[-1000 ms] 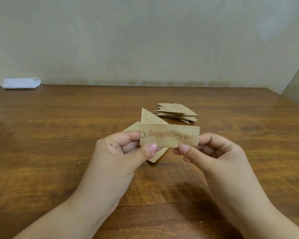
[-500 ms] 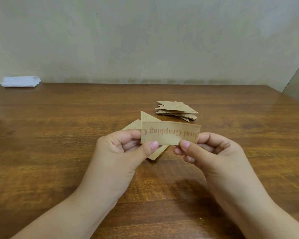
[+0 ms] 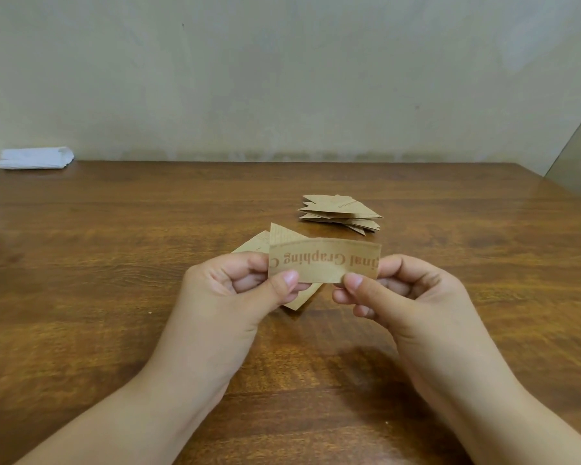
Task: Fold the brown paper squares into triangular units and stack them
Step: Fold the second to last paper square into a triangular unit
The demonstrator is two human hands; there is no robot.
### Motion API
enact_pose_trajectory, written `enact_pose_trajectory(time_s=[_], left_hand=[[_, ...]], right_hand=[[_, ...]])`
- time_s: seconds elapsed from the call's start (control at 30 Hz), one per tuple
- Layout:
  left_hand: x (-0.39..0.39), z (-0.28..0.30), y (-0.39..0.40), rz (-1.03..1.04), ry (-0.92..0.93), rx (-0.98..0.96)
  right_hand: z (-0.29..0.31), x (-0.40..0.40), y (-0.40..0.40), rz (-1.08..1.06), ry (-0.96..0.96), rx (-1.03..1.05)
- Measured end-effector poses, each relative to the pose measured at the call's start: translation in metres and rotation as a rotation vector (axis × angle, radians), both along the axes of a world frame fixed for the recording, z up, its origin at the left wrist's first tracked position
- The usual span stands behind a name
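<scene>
A brown paper strip (image 3: pixel 324 260) with red printed letters, folded in half lengthwise, hangs above the wooden table (image 3: pixel 114 263). My left hand (image 3: pixel 235 290) pinches its left end between thumb and fingers. My right hand (image 3: pixel 403 290) pinches its right end the same way. The strip bows slightly in the middle. Behind it, a stack of folded triangular units (image 3: pixel 341 213) lies on the table. Loose brown paper (image 3: pixel 255 243) lies flat beneath my hands, mostly hidden by them and the strip.
A folded white cloth (image 3: pixel 36 158) sits at the table's far left corner against the wall. The table's right edge (image 3: pixel 571 193) runs close to the stack's side.
The strip has lifted a little and now bows slightly between my hands. Both hands keep their pinch on its ends.
</scene>
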State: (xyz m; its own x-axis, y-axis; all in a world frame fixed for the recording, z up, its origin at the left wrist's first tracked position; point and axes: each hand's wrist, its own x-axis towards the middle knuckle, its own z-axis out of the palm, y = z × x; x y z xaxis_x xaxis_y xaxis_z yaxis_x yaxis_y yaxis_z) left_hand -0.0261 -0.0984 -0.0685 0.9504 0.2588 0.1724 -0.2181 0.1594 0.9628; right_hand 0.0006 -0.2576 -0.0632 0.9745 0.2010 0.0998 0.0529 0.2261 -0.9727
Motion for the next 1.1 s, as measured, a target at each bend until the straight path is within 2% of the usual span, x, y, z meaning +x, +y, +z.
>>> enact_pose_trajectory(time_s=[0.2, 0.3, 0.37, 0.43, 0.5, 0.57, 0.6, 0.73, 0.83, 1.03, 1.1], left_hand=[[-0.001, 0.001, 0.000, -0.010, 0.013, 0.016], [-0.001, 0.001, 0.007, -0.046, 0.080, 0.102], [-0.001, 0.001, 0.017, 0.006, 0.025, 0.284], [-0.003, 0.006, 0.024, 0.057, -0.032, 0.616], [-0.005, 0.012, 0.027, 0.005, -0.031, 0.878], [-0.006, 0.014, 0.026, -0.055, 0.001, 1.011], [-0.006, 0.014, 0.025, -0.062, 0.035, 1.013], [-0.008, 0.012, 0.022, -0.012, 0.112, 0.762], [-0.008, 0.013, 0.019, -0.022, 0.148, 0.646], [-0.009, 0.013, 0.014, -0.050, 0.189, 0.556], [-0.009, 0.010, 0.017, -0.028, 0.133, 0.577]], right_hand=[[0.004, 0.000, 0.000, -0.028, 0.029, 0.025], [0.003, 0.000, -0.004, -0.043, -0.030, -0.115], [0.003, -0.003, -0.005, -0.010, -0.071, -0.235], [0.003, -0.004, -0.004, 0.070, -0.080, -0.310], [0.003, -0.005, -0.003, 0.139, -0.084, -0.365], [0.003, -0.005, -0.002, 0.149, -0.094, -0.381], [0.002, -0.004, -0.002, 0.135, -0.099, -0.378], [0.002, -0.003, -0.002, 0.057, -0.109, -0.326], [0.002, -0.002, -0.003, 0.075, -0.081, -0.261], [0.001, 0.000, -0.002, 0.077, 0.009, -0.135], [-0.001, 0.002, -0.004, 0.061, 0.061, -0.123]])
